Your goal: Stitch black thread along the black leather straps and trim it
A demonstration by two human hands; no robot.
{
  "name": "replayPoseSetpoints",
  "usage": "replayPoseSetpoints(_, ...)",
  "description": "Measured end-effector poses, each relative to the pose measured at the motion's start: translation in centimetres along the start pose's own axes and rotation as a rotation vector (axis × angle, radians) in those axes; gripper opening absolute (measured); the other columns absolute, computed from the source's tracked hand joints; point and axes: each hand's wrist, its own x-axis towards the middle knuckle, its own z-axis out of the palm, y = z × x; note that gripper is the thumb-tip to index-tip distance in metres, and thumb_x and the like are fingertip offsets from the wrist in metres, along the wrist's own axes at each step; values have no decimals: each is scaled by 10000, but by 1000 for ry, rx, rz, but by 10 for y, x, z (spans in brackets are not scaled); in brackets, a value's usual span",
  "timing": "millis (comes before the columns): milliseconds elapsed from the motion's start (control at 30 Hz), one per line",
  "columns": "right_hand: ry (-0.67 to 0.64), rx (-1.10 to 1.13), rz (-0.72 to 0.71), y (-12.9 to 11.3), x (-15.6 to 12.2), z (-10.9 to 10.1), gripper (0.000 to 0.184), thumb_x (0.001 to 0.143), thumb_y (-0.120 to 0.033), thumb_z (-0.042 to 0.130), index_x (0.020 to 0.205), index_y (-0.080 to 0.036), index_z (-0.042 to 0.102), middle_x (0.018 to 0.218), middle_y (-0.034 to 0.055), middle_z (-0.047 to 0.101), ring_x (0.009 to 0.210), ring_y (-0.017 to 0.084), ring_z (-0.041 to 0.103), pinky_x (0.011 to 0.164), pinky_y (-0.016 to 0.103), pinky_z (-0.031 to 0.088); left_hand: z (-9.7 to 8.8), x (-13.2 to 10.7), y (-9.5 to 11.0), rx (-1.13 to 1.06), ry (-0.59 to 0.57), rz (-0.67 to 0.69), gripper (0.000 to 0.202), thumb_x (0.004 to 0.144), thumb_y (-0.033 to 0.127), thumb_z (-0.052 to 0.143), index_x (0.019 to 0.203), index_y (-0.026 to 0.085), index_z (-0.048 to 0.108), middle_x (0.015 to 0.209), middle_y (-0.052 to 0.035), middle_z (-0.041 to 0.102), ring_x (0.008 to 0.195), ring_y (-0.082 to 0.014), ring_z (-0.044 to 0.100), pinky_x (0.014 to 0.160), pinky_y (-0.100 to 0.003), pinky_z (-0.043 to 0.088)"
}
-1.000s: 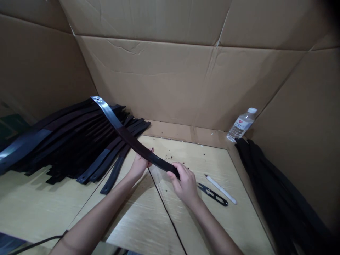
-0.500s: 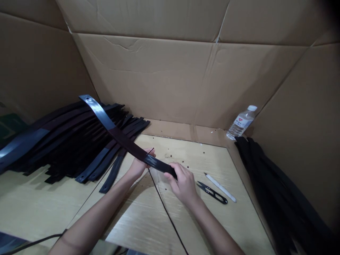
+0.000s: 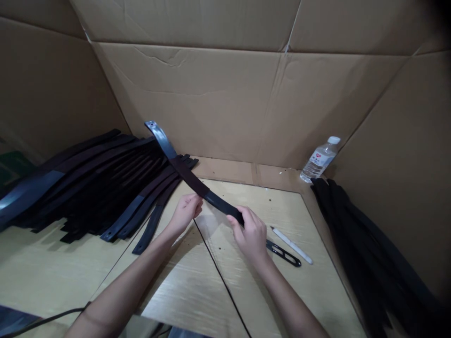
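Both hands hold one long black strap [image 3: 186, 173] that slants up and away to the left; its far end is shiny with a small hole. My left hand [image 3: 185, 213] is curled under the strap near the middle. My right hand [image 3: 251, 233] grips the near end with closed fingers. A thin black thread [image 3: 214, 265] runs from my left hand down across the wooden table [image 3: 183, 291]. Black thread snips [image 3: 283, 253] and a white stick [image 3: 291, 245] lie just right of my right hand.
A fanned pile of black straps [image 3: 88, 183] covers the table's left side. Another heap of black straps [image 3: 366, 263] lies along the right cardboard wall. A water bottle [image 3: 320, 159] stands in the back right corner. Cardboard walls [image 3: 225, 103] enclose the table.
The strap's far end has swung right and upward, away from the left pile. Both hands have risen slightly, and the left hand's fingers have curled more tightly.
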Motion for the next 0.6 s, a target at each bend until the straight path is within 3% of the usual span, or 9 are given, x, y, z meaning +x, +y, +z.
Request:
replayPoseSetpoints(267, -8, -87, 135, 3, -1, 1, 233, 913, -372, 498, 975, -162, 579, 894, 42, 646, 808, 180, 605, 657, 259, 386, 9, -6, 0, 84, -39, -35, 431, 767, 433, 508, 517, 193, 251, 466, 76, 198, 411, -25, 182, 423, -195, 109)
replayPoseSetpoints(600, 12, -90, 133, 3, 1, 1, 248, 893, -382, 531, 993, -168, 606, 899, 56, 649, 819, 178, 608, 675, 260, 409, 9, -8, 0, 111, -31, -27, 422, 787, 422, 499, 533, 191, 253, 484, 67, 195, 434, -38, 179, 441, -211, 111)
